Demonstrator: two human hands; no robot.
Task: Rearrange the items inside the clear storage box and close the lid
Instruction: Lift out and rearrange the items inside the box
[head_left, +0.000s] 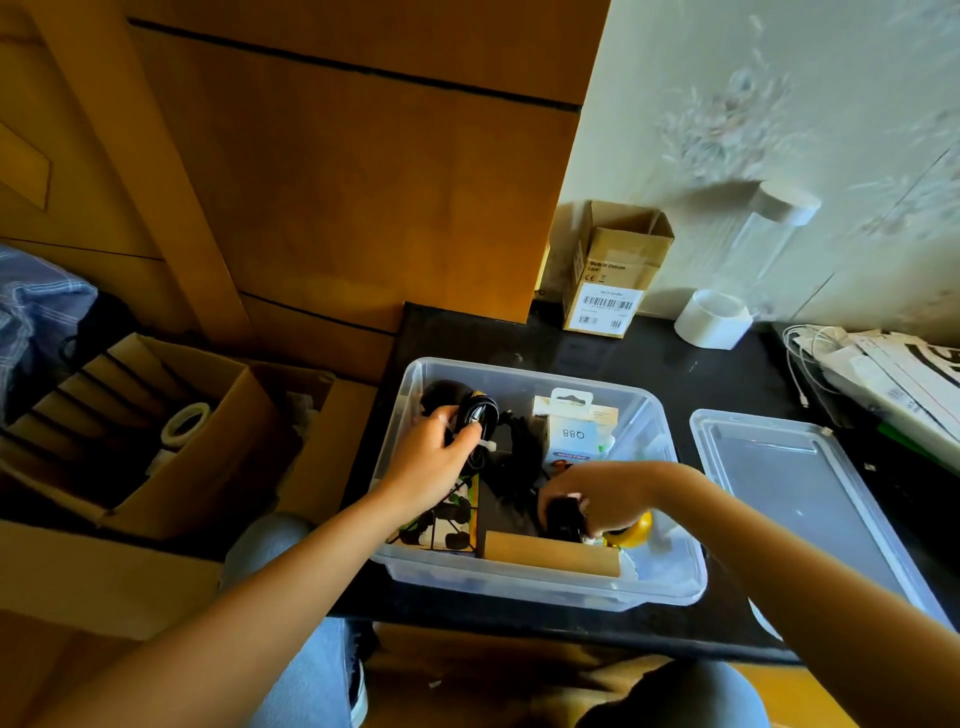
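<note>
The black tabletop (649, 358) carried the clear storage box (670, 582), open, with its lid (795, 483) lying flat just beside it on the right. Inside, the left hand (431, 457) curled round a bundle of black cable (480, 415) at the far left corner, while the right hand (597, 499) pinched a small black thing (563, 519) near the front, beside a yellow roll (636, 530). A white card packet (574, 431) stood at the back and a cardboard piece (550, 556) leaned on the front wall. The step would likely go best by laying everything low and flat, below the rim, so the lid could seat.
</note>
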